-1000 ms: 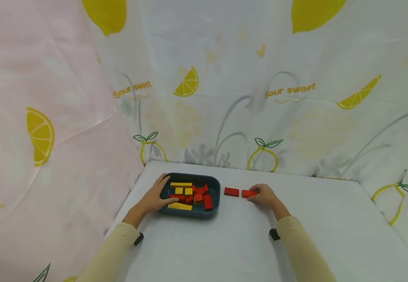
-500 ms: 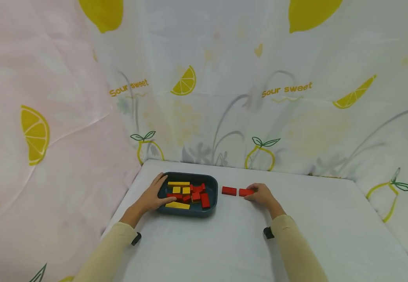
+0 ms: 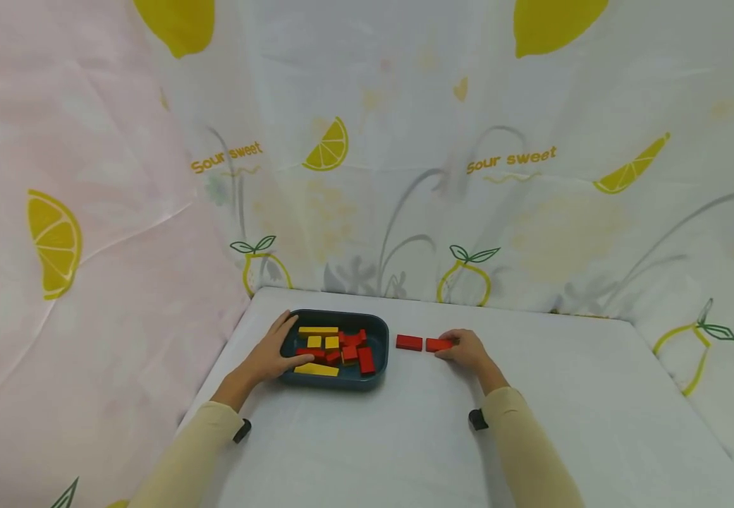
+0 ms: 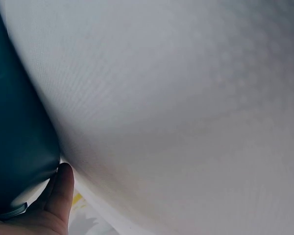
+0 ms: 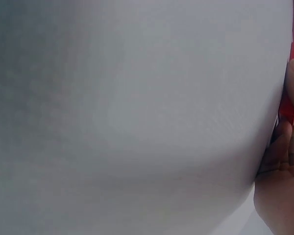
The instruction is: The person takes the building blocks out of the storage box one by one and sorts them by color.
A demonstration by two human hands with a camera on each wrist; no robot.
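A dark teal tray [image 3: 376, 328] sits on the white table, filled with several red and yellow blocks [image 3: 335, 348]. My left hand [image 3: 273, 351] grips the tray's left rim, thumb over the near edge; the left wrist view shows the tray wall [image 4: 14, 142] against the thumb [image 4: 61, 188]. Two red blocks lie in a row right of the tray: one [image 3: 409, 343] lies free, the other [image 3: 438, 345] is pinched at its right end by my right hand [image 3: 465, 350]. A sliver of red block [image 5: 290, 105] shows beside the fingers in the right wrist view.
The white table [image 3: 405, 437] runs to a lemon-print curtain [image 3: 468, 162] at the back and a pink curtain [image 3: 75, 233] on the left. Black wrist straps [image 3: 477, 419] sit at both cuffs.
The right hand has slid its red block slightly left, toward the free block. The left hand stays on the tray. The head view drifted a little.
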